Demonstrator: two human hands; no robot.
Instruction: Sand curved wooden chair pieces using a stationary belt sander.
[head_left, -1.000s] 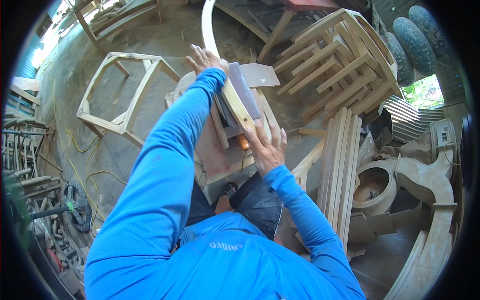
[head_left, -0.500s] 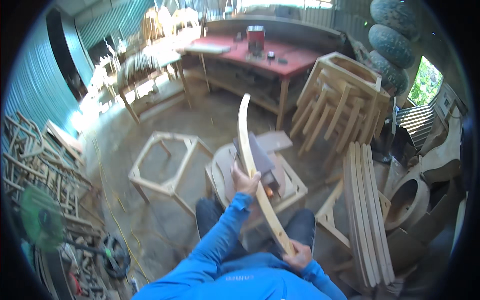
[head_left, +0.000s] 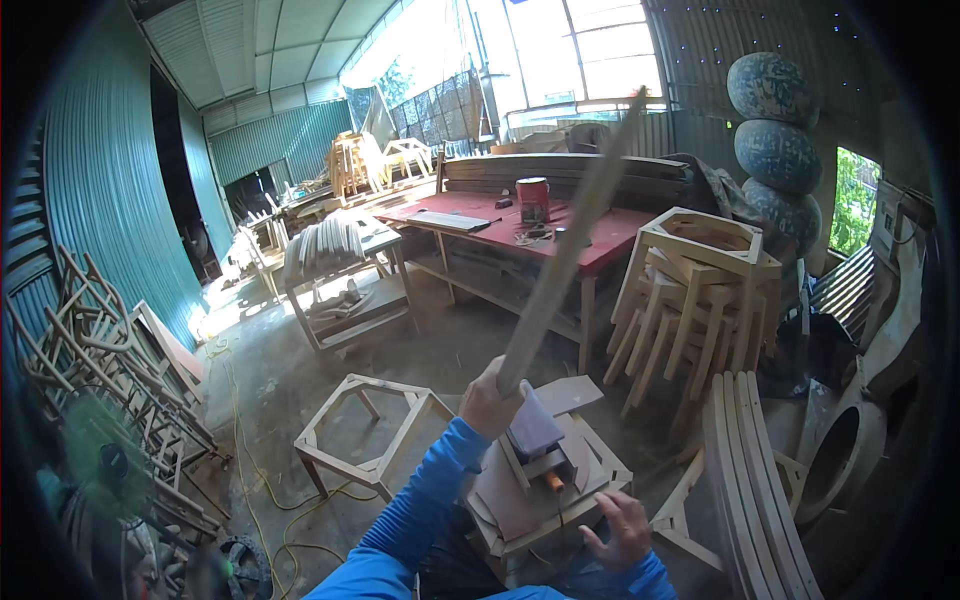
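A long, curved wooden strip [head_left: 565, 265] rises up and away to the right, gripped near its lower end by my left hand [head_left: 488, 398]. My right hand [head_left: 620, 532] is empty, fingers apart, above the right front of a low wooden stand [head_left: 612, 478]. On that stand rests a tool with a flat grey-lilac pad [head_left: 536, 418] and an orange part [head_left: 553, 482], among thin boards [head_left: 503, 500]. The left hand partly covers this setup.
Several curved strips [head_left: 750, 470] lean at my right, near stacked wooden frames [head_left: 700, 235]. A hexagonal stool frame [head_left: 372, 470] stands to the left beside a yellow cord [head_left: 240, 450]. Behind is a red-topped bench [head_left: 460, 212] with a red can [head_left: 533, 198]. A green fan [head_left: 100, 455] stands at lower left.
My right hand has let go of the strip's near end and opened. The left hand now holds the strip tilted upward, its far end raised to the right. The view has tipped up.
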